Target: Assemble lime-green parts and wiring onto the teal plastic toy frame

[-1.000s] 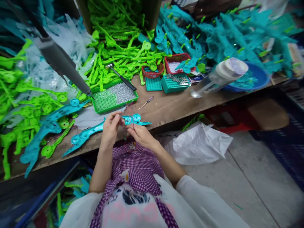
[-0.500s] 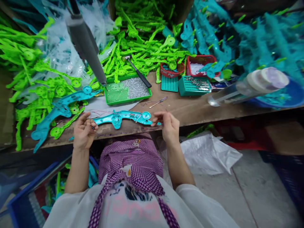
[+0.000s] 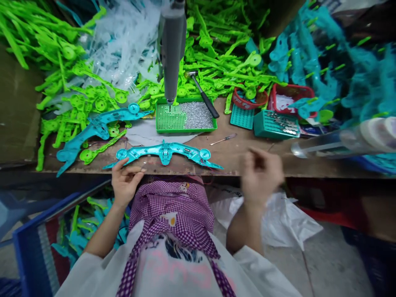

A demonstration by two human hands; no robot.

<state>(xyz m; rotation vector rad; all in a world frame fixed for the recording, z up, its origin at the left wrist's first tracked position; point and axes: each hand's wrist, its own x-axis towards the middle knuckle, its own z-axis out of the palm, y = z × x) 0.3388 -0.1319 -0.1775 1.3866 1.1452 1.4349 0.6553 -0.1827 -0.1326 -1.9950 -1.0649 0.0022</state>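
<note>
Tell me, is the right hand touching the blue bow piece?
Apart. The head view shows the blurred right hand raised beyond the blue bow piece, with bare bench between them.

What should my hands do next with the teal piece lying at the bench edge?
Probably bring the right hand back onto the teal piece. It lies flat at the bench edge with only the left hand near its left tip, while the right hand hovers blurred off its right end, apparently holding nothing.

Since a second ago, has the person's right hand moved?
Yes. The right hand has drawn away rightward from the teal plastic part on the wooden bench, blurred and empty as far as shows.
</note>
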